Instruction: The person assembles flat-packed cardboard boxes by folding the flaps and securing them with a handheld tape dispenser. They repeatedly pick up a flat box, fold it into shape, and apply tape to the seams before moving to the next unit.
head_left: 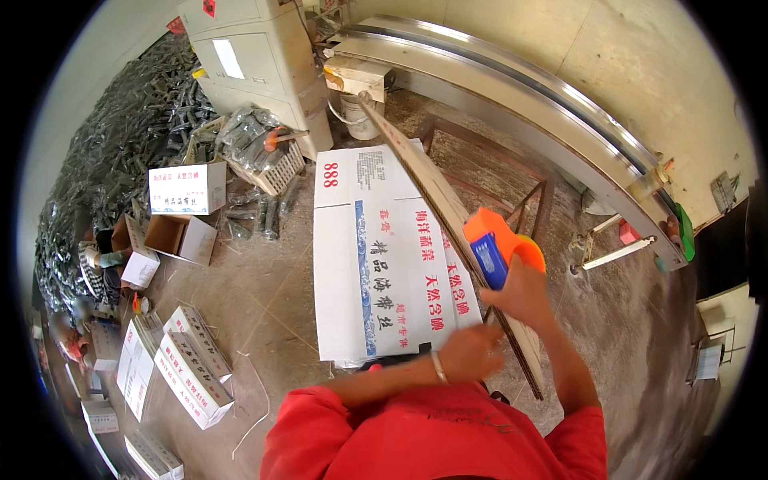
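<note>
A white cardboard carton [436, 196], folded flat, stands tilted on edge in front of me, its brown corrugated edge running from far to near. My left hand [474, 352] is at the carton's near end, its fingers curled against the edge and partly blurred. On the carton's right side, my right hand [524, 292] grips an orange and blue tape dispenser [492, 244]. To the left of the upright carton, more flattened white cartons [336, 280] with red and black print and a blue stripe lie in a stack.
Wrapped dark packages [128, 120] are heaped at the far left, beside a beige cabinet [256, 64]. A basket [276, 172] holds more packages. Small cartons [192, 376] lie on the left floor. A metal conveyor-like frame [512, 96] runs along the right wall. Another person [100, 260] is at far left.
</note>
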### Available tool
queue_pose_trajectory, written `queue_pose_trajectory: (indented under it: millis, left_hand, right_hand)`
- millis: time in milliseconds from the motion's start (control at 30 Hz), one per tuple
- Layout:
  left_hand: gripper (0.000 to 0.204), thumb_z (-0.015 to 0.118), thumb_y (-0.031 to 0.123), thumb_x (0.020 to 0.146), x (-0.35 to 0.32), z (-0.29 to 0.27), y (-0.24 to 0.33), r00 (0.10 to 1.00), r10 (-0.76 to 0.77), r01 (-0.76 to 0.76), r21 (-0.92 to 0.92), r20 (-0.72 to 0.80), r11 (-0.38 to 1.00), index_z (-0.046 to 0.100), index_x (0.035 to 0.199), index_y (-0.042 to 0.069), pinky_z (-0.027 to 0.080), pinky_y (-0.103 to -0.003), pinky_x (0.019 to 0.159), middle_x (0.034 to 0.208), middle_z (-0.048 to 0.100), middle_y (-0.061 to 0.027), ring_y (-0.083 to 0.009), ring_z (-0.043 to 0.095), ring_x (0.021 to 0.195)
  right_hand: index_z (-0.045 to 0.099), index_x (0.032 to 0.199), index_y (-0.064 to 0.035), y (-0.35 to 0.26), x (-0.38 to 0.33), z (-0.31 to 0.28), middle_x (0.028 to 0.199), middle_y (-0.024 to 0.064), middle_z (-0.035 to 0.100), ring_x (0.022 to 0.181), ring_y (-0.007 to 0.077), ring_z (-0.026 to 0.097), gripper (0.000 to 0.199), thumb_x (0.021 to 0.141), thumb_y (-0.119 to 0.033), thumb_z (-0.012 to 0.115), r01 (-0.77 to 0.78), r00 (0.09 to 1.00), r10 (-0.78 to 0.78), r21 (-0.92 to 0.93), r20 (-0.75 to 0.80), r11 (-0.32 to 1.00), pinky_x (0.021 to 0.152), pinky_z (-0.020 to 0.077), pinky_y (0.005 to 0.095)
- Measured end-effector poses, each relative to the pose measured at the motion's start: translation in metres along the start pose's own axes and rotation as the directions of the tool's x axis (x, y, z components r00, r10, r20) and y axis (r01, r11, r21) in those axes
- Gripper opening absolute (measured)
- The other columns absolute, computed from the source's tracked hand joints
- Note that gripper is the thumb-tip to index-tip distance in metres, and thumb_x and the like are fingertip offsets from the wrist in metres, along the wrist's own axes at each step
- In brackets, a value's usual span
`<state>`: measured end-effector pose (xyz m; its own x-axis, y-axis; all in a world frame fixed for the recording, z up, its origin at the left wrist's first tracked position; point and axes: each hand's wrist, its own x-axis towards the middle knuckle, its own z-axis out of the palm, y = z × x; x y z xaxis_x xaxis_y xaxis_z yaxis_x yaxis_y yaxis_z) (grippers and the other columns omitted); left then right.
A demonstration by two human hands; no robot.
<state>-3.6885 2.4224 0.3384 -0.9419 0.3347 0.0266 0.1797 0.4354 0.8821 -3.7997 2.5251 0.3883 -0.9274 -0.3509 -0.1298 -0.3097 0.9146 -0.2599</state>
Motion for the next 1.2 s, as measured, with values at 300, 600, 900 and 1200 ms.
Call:
queue_pose_trajectory:
  millis: [300, 600, 900, 1200]
  left_hand:
    - [0.038, 0.073, 0.013, 0.056, 0.11, -0.138, -0.103, 0.793, 0.587, -0.236, 0.805, -0.165, 0.545, 0.058, 0.09, 0.013, 0.016, -0.055, 0.104, 0.098, 0.056, -0.0009, -0.0234, 0.046, 0.111]
    - [0.033, 0.073, 0.011, 0.051, 0.037, -0.18, 0.015, 0.77, 0.632, -0.456, 0.616, -0.089, 0.642, 0.054, 0.079, 0.012, 0.019, -0.049, 0.105, 0.083, 0.055, 0.0017, -0.0183, 0.053, 0.09]
    - [0.05, 0.077, 0.018, 0.056, 0.016, -0.206, -0.093, 0.912, 0.326, -0.091, 0.652, -0.248, 0.753, 0.055, 0.1, 0.013, 0.021, -0.043, 0.104, 0.102, 0.056, -0.0014, -0.0231, 0.048, 0.104]
    - [0.067, 0.076, 0.019, 0.057, -0.015, -0.184, -0.079, 0.908, 0.312, -0.006, 0.738, -0.279, 0.675, 0.049, 0.118, 0.012, 0.025, -0.042, 0.103, 0.125, 0.048, -0.006, -0.0243, 0.042, 0.116]
  right_hand:
    - [0.048, 0.093, 0.0053, 0.011, -0.066, 0.001, 0.073, 0.0193, 0.059, 0.068, 0.0343, 0.06, 0.06, 0.058, -0.037, 0.07, 0.008, 0.998, -0.01, -0.028, -0.058, 1.0, 0.065, 0.0468, 0.0417]
    - [0.053, 0.096, 0.003, 0.019, -0.135, -0.077, 0.08, 0.0139, 0.063, 0.072, 0.0274, 0.063, 0.06, 0.049, -0.024, 0.08, -0.063, 0.998, 0.07, 0.504, 0.005, 0.861, 0.067, 0.0496, 0.033]
    - [0.05, 0.108, 0.0014, 0.008, -0.019, -0.025, 0.093, 0.0164, 0.06, 0.087, 0.0269, 0.059, 0.075, 0.047, -0.029, 0.082, -0.058, 0.992, -0.006, 0.485, 0.129, 0.873, 0.076, 0.0456, 0.0351]
    - [0.054, 0.103, 0.0015, 0.027, 0.008, -0.047, 0.082, 0.0148, 0.062, 0.072, 0.0253, 0.061, 0.067, 0.049, -0.026, 0.081, -0.09, 0.995, 0.098, 0.329, -0.009, 0.94, 0.065, 0.0482, 0.034]
